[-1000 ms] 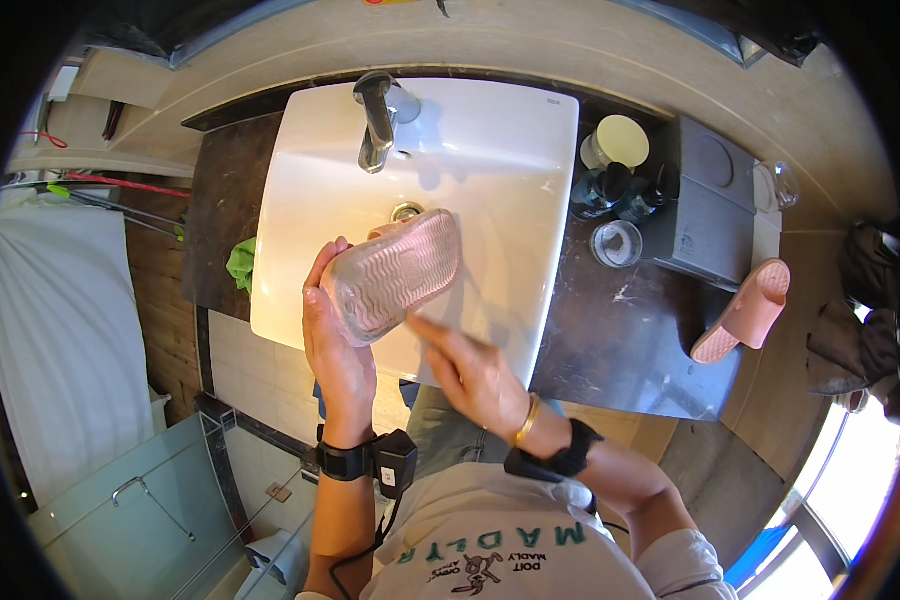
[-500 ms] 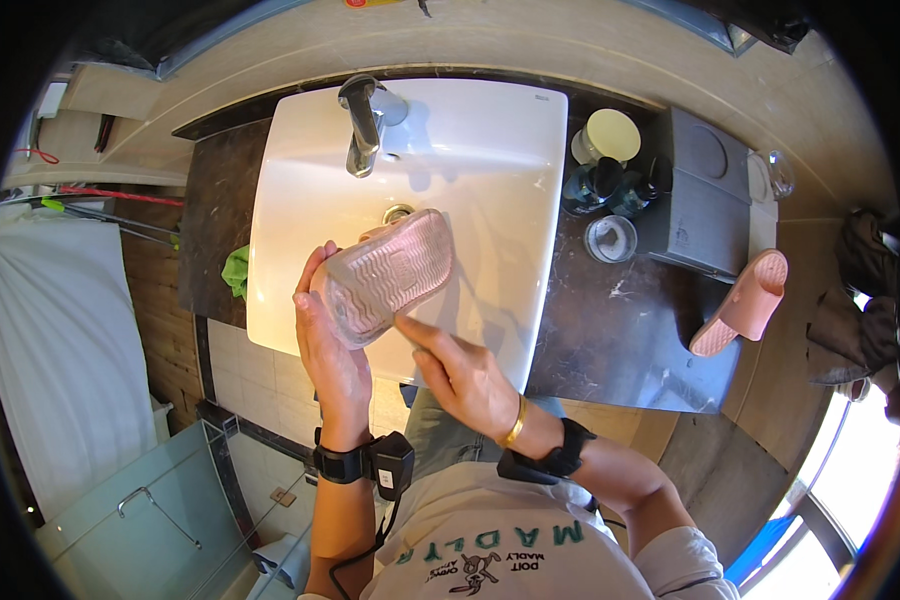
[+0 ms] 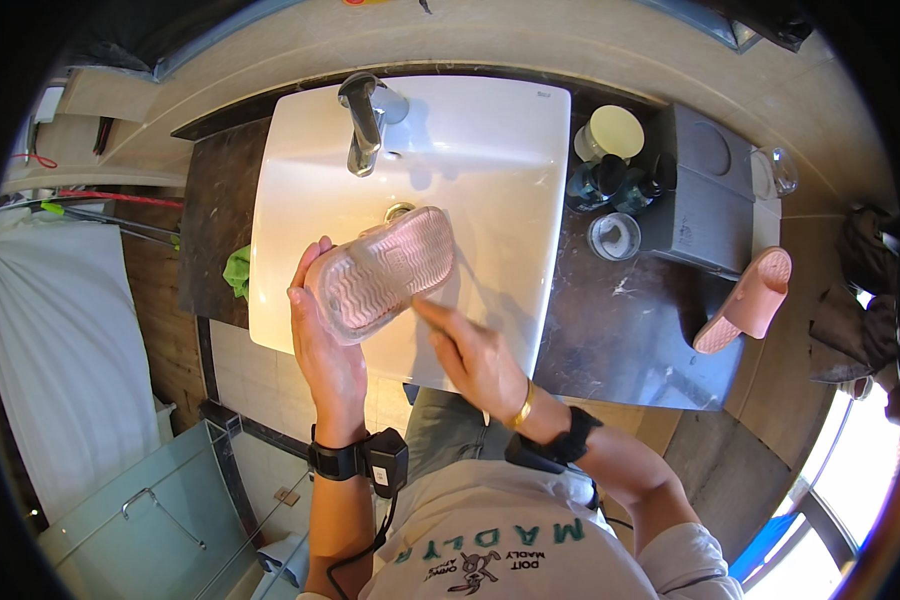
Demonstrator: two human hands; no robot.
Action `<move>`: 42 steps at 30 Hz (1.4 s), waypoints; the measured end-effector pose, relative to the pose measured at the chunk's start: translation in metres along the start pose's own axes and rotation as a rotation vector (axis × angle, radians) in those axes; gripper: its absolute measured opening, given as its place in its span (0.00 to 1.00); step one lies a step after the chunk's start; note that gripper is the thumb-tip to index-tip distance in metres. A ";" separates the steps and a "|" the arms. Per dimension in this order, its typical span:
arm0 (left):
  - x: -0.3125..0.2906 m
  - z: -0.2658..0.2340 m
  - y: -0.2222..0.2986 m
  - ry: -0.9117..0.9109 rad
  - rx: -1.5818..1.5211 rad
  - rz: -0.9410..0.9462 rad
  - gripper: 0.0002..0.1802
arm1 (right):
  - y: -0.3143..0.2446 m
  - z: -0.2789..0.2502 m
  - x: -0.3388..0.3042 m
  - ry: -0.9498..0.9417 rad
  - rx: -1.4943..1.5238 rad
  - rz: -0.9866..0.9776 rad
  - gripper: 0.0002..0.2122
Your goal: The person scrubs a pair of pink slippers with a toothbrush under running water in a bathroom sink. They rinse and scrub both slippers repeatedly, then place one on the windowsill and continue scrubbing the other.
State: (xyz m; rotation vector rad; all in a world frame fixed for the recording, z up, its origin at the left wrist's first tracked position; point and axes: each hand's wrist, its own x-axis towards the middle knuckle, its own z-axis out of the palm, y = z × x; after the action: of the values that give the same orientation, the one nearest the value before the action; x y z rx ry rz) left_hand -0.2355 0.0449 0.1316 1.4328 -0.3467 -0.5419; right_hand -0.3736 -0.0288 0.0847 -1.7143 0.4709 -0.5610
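Note:
A pink slipper (image 3: 388, 275) is held above the white sink (image 3: 495, 250), its wavy-ridged sole turned up and looking wet. My left hand (image 3: 326, 345) is closed round its left side and lower end, with part of the fingers hidden behind it. My right hand (image 3: 475, 350) is at the slipper's lower right edge, fingers curled and the foremost tip near the sole. Whatever these fingers may hold is too small and blurred to tell. A matching pink slipper (image 3: 755, 305) rests on the right end of the dark counter (image 3: 620, 340).
The chrome faucet (image 3: 365, 130) stands at the sink's back. To the right are dark bottles (image 3: 595, 182), a yellow-lidded jar (image 3: 612, 133), a small round dish (image 3: 613, 238) and a grey box (image 3: 705, 200). A green cloth (image 3: 237, 271) lies left of the sink.
My right hand has shifted slightly right along the slipper's lower edge. The slipper has tilted a little in my left hand, showing its sole more fully.

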 end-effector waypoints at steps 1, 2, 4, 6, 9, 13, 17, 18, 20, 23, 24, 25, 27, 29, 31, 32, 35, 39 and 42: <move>0.001 0.000 0.000 0.004 -0.015 -0.005 0.34 | -0.002 0.001 -0.005 -0.032 -0.001 0.014 0.18; 0.001 0.000 0.001 -0.003 -0.046 -0.010 0.34 | -0.005 0.001 -0.012 -0.070 0.006 0.006 0.18; 0.004 0.000 0.002 0.001 -0.059 -0.034 0.32 | -0.010 -0.001 -0.023 -0.097 0.011 -0.042 0.19; 0.005 0.000 0.003 -0.002 -0.076 -0.049 0.31 | -0.013 -0.005 -0.030 -0.120 -0.014 -0.054 0.21; 0.007 0.001 0.002 0.004 -0.098 -0.055 0.30 | -0.016 -0.009 -0.031 -0.141 0.006 -0.133 0.22; 0.005 0.006 -0.001 -0.004 -0.156 -0.061 0.29 | -0.017 -0.009 -0.023 -0.122 0.020 -0.097 0.22; 0.006 0.005 0.002 -0.002 -0.145 -0.066 0.28 | -0.024 -0.016 -0.026 -0.205 0.002 -0.032 0.20; 0.007 0.004 0.002 0.000 -0.142 -0.069 0.27 | -0.025 -0.017 -0.028 -0.250 -0.029 -0.003 0.20; 0.007 0.002 0.002 0.024 -0.148 -0.077 0.27 | -0.027 -0.017 -0.027 -0.232 -0.015 0.016 0.19; 0.003 0.004 -0.002 0.014 -0.189 -0.076 0.27 | -0.025 -0.012 -0.022 -0.185 0.005 -0.004 0.19; 0.003 0.004 -0.003 0.001 -0.188 -0.061 0.26 | -0.025 -0.012 -0.021 -0.161 0.026 -0.020 0.19; 0.002 0.004 -0.003 0.002 -0.198 -0.063 0.26 | -0.025 -0.012 -0.022 -0.162 0.040 0.009 0.18; 0.002 0.002 -0.003 0.001 -0.197 -0.066 0.26 | -0.025 -0.013 -0.023 -0.184 -0.007 -0.012 0.18; 0.003 0.000 -0.003 0.010 -0.186 -0.072 0.26 | -0.028 -0.016 -0.028 -0.219 -0.028 0.009 0.18; 0.002 0.000 -0.004 0.004 -0.176 -0.066 0.27 | -0.029 -0.015 -0.029 -0.287 -0.044 0.098 0.18; 0.000 0.001 -0.004 0.022 -0.185 -0.086 0.27 | -0.029 -0.016 -0.031 -0.211 0.000 0.015 0.18; -0.004 0.002 -0.007 0.009 -0.160 -0.047 0.28 | -0.024 -0.008 -0.028 -0.170 0.034 -0.006 0.18; -0.004 -0.004 -0.008 0.053 -0.185 -0.074 0.28 | -0.015 -0.011 -0.040 -0.179 -0.075 -0.060 0.20; -0.006 -0.012 -0.012 0.033 -0.159 -0.086 0.28 | -0.010 -0.020 -0.058 -0.227 -0.078 0.026 0.19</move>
State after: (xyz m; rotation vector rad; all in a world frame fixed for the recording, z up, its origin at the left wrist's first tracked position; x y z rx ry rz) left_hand -0.2358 0.0572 0.1191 1.3057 -0.2118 -0.6014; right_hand -0.4317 -0.0086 0.0910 -1.8182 0.3561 -0.3278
